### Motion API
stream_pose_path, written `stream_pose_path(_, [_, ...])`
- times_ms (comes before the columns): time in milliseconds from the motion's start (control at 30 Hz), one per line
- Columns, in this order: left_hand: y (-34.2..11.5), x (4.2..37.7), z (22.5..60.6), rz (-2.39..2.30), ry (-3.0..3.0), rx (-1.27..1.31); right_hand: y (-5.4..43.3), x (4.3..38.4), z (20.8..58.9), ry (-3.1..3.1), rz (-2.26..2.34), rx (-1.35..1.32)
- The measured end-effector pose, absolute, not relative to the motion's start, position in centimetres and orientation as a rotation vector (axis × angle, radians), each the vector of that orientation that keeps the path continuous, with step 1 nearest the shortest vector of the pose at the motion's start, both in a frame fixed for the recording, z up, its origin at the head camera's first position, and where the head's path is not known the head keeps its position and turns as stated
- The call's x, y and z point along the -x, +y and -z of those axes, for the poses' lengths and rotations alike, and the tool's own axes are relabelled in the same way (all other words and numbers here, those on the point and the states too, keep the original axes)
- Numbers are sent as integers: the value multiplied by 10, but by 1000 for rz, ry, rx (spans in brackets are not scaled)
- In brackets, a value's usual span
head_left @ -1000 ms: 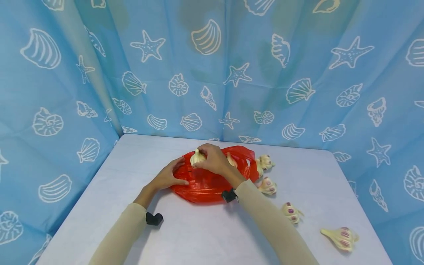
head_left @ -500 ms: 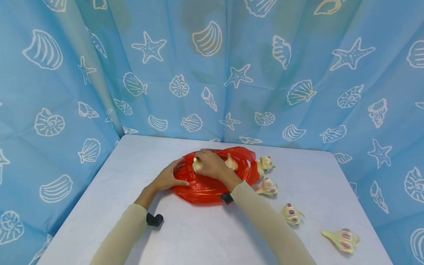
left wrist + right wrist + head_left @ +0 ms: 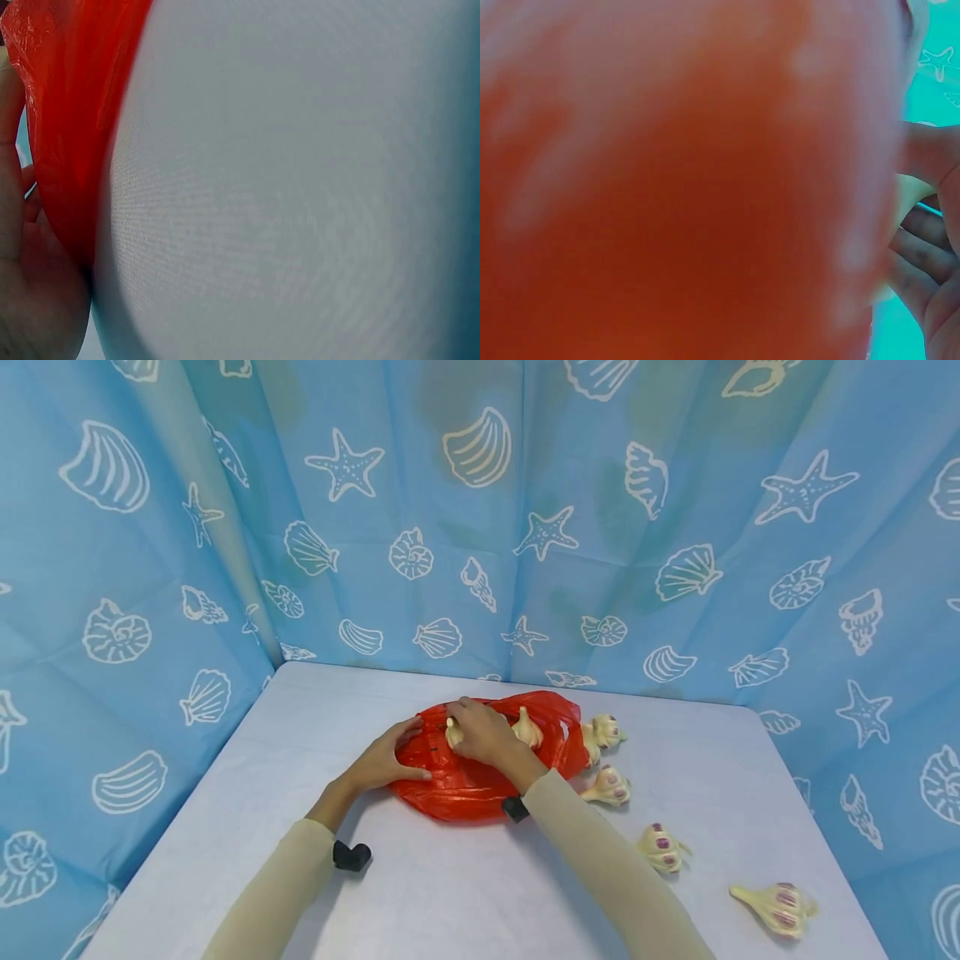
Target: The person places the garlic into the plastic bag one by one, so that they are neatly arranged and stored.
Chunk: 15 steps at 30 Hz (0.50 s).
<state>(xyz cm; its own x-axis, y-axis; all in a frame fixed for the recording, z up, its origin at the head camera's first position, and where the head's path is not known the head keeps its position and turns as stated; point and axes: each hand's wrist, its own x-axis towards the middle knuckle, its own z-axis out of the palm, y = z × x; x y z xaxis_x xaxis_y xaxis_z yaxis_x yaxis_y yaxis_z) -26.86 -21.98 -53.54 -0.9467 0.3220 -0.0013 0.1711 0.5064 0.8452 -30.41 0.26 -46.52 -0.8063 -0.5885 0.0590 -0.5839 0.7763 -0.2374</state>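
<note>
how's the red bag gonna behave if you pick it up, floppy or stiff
The red bag is likely floppy, as its plastic looks thin and crumpled. It may be slightly slippery, since its surface is shiny. Lifted by one edge, it would probably sag and might shift the garlic bulb showing amid the red plastic.

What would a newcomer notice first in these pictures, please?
Probably the bright red bag on the white table, with the left hand against its left end. Next, the right hand, holding a pale garlic bulb at the bag. Behind the table hangs a large blue curtain patterned in white.
</note>
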Motion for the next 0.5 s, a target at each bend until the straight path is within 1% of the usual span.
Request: stream_pose_path(500, [-220,269,537,-1429,2581,-426,9,305,470,2934,531,832])
